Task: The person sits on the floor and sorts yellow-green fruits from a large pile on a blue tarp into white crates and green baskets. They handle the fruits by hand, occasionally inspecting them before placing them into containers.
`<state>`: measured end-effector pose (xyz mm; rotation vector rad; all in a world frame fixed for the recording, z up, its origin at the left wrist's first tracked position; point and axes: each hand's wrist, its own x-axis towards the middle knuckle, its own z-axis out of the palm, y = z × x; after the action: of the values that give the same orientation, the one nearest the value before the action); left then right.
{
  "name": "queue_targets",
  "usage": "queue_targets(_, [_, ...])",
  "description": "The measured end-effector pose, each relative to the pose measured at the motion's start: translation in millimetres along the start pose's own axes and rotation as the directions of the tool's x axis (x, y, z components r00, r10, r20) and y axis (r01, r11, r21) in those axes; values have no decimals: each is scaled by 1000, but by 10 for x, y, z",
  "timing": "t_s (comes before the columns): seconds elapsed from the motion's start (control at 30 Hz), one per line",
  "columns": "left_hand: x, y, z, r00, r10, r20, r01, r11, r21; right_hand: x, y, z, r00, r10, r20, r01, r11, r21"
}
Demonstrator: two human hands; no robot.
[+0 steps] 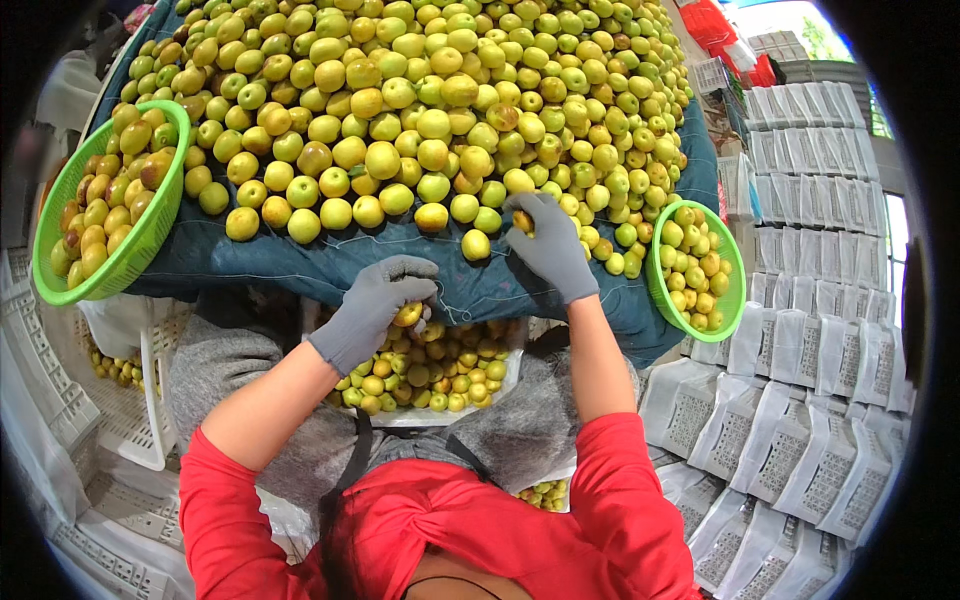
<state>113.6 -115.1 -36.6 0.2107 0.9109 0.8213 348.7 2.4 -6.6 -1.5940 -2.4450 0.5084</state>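
A broad heap of yellow-green jujube-like fruits (435, 124) covers the dark blue cloth (247, 259) before me. My left hand (379, 307), in a grey glove, holds a yellow-brown fruit (408, 314) above a lined crate (510, 379) of fruits between my legs. My right hand (551, 241), gloved alike, has its fingers around a brownish fruit (523, 221) at the heap's near edge. Just left of it a single yellow fruit (476, 245) lies on the cloth.
Green plastic baskets of fruits stand at the left (176, 169) and right (739, 289) of the heap. Many plastic crates with white liners (802, 427) are stacked at the right. White crates (120, 420) stand at the left, one with fruits inside.
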Motion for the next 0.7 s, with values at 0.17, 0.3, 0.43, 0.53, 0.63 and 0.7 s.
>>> queue_targets(0.17, [38, -12, 32, 998, 34, -50, -31, 998, 51, 407, -425, 113, 992, -27, 125, 52, 979, -198])
queue_targets(0.3, [50, 14, 18, 995, 86, -57, -83, 995, 59, 564, -448, 144, 991, 22, 133, 25, 939, -344])
queue_targets(0.43, [42, 57, 20, 993, 97, -67, -93, 994, 65, 550, -335, 159, 992, -1, 129, 42, 949, -314])
queue_targets(0.53, [60, 69, 45, 994, 87, -59, -84, 995, 53, 535, -324, 171, 997, 1, 83, 19, 972, -234])
queue_targets(0.63, [84, 90, 83, 996, 94, -12, -93, 993, 68, 412, -199, 145, 999, -12, -38, 14, 998, 53])
queue_targets(0.7, [96, 107, 112, 994, 110, 21, -111, 992, 62, 241, -130, 153, 986, -36, -164, 86, 948, 307])
